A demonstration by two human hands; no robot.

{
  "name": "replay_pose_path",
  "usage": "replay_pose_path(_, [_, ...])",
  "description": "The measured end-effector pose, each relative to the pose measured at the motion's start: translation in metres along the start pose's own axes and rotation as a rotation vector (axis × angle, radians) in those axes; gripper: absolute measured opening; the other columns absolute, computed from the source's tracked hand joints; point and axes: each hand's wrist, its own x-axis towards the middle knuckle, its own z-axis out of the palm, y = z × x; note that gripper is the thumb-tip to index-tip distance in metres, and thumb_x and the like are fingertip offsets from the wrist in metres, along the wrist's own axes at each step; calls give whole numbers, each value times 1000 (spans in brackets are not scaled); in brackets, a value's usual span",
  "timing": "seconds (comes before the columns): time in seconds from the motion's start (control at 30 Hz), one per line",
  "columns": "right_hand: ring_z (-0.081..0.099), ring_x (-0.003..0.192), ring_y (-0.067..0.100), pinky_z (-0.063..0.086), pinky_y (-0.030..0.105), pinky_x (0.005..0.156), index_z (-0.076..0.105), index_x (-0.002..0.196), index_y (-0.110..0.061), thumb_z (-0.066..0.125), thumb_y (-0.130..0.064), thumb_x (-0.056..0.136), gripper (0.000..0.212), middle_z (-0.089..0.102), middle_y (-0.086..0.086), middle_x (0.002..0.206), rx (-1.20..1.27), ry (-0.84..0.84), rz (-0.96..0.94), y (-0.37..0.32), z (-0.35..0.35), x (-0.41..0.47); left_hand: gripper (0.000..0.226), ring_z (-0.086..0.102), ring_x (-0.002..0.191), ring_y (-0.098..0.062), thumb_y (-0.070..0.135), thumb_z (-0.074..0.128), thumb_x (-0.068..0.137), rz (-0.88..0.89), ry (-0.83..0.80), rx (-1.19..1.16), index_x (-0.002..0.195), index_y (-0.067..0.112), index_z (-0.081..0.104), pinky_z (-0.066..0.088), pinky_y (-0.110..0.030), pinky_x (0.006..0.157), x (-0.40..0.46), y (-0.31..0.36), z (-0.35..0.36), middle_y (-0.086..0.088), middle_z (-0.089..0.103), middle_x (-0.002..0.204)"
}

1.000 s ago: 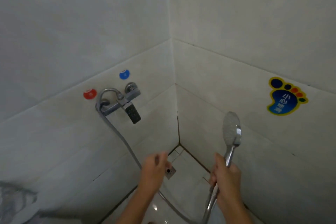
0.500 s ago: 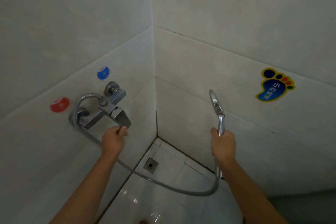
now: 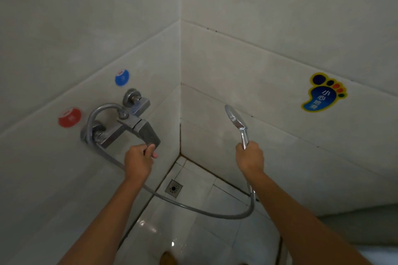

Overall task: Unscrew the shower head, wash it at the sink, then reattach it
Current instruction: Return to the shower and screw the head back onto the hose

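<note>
Right hand (image 3: 249, 158) is gripping the shower head (image 3: 235, 120) by its chrome handle, holding it upright near the right wall, spray face turned edge-on to the camera. Left hand (image 3: 139, 160) is curling round the tip of the mixer tap lever (image 3: 148, 133) on the left wall. Hose (image 3: 193, 207) is looping from the tap, sagging above the floor past the drain (image 3: 173, 188), up to the handle. Red sticker (image 3: 69, 117) and blue sticker (image 3: 122, 77) are sitting above the tap; foot-shaped sticker (image 3: 324, 92) is on the right wall.

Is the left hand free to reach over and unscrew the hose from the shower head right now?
Probably not yet. The left hand grips the faucet lever, so it must let go first. Otherwise nothing blocks the way to the shower head, held up by the right hand.
</note>
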Motion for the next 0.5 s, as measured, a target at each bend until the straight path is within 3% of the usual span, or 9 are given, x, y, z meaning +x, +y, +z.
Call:
replay_pose_path(0.2, [61,81,35,44,34,68,60,95,2,52,-22,94,26,66,23,95,-36,-10,4,3,8,2,36,56,47,-12,16,56,97,2,-15,-41,64,6,68,41,-22,54,0,-2,0,-6,65,58])
replay_pose_path(0.3, [63,89,39,46,36,71,60,97,2,53,-23,94,27,66,23,97,-53,-12,28,6,11,3,36,56,48,-12,16,55,97,5,-20,-34,67,4,69,41,-21,53,-1,-2,0,-7,67,61])
replay_pose_path(0.5, [67,83,40,57,44,74,60,94,0,54,-28,89,30,68,21,91,-41,-76,55,10,17,7,34,56,48,-15,18,55,97,-7,-20,-67,70,4,70,49,-29,58,1,-6,2,-9,70,66])
